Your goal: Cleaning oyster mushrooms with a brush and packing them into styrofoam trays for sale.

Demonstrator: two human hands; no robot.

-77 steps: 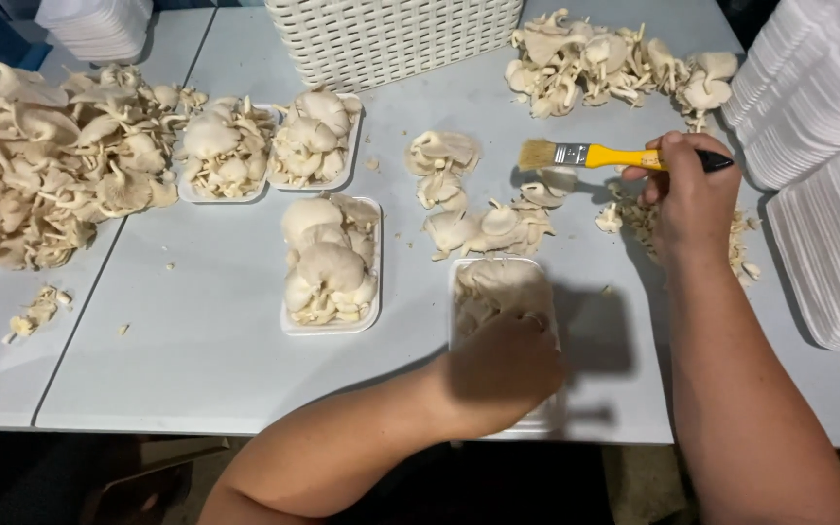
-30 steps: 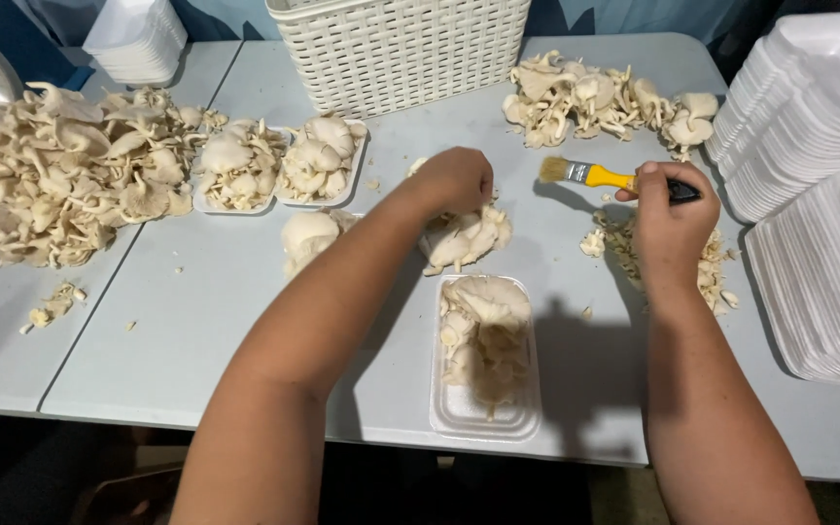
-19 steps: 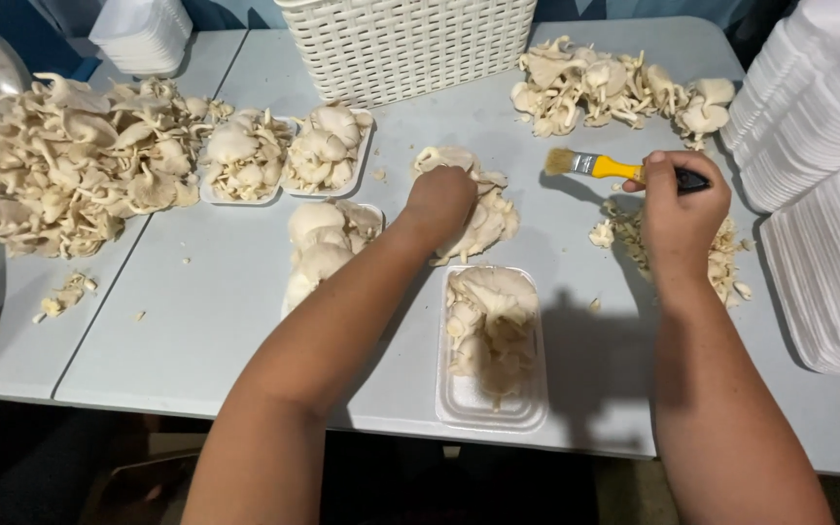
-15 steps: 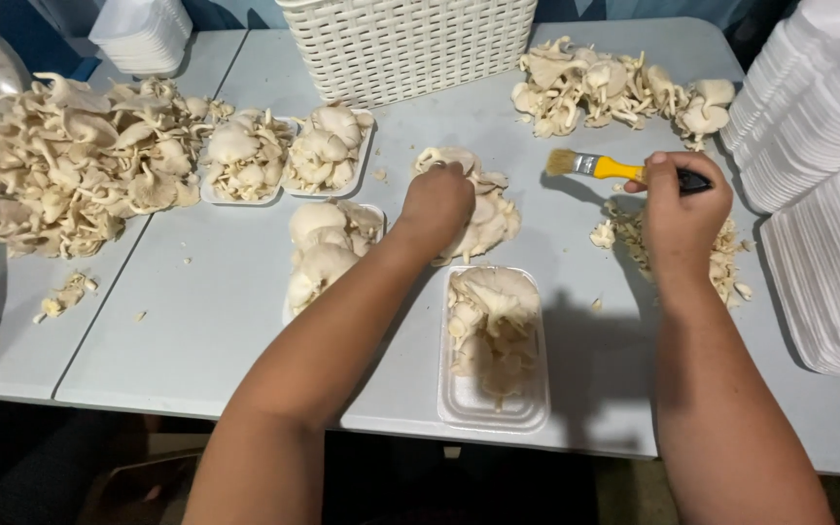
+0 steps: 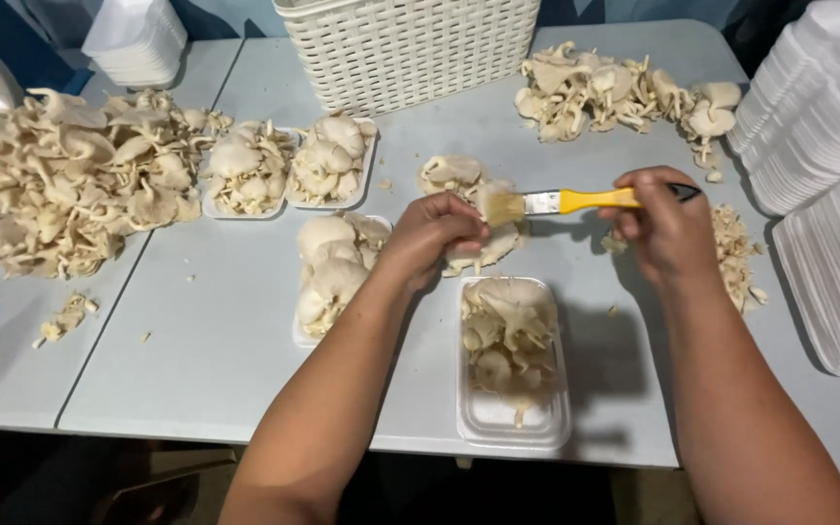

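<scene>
My left hand (image 5: 432,231) grips a pale oyster mushroom cluster (image 5: 483,255) just above the table, over a white foam tray (image 5: 512,418) partly filled with mushrooms. My right hand (image 5: 666,226) holds a yellow-handled brush (image 5: 576,201) level, its bristles touching the top of the cluster beside my left fingers. A few loose mushrooms (image 5: 449,173) lie just beyond my left hand.
Three filled foam trays (image 5: 332,272) sit left of centre. A big mushroom heap (image 5: 70,185) covers the far left, another heap (image 5: 614,92) the back right. A white woven basket (image 5: 410,49) stands at the back. Stacked empty foam trays (image 5: 828,165) line the right edge. Trimmings (image 5: 736,248) lie near my right hand.
My left hand closed on a mushroom cluster and drew it slightly nearer. My right hand swung the brush leftward until its bristles met the cluster.
</scene>
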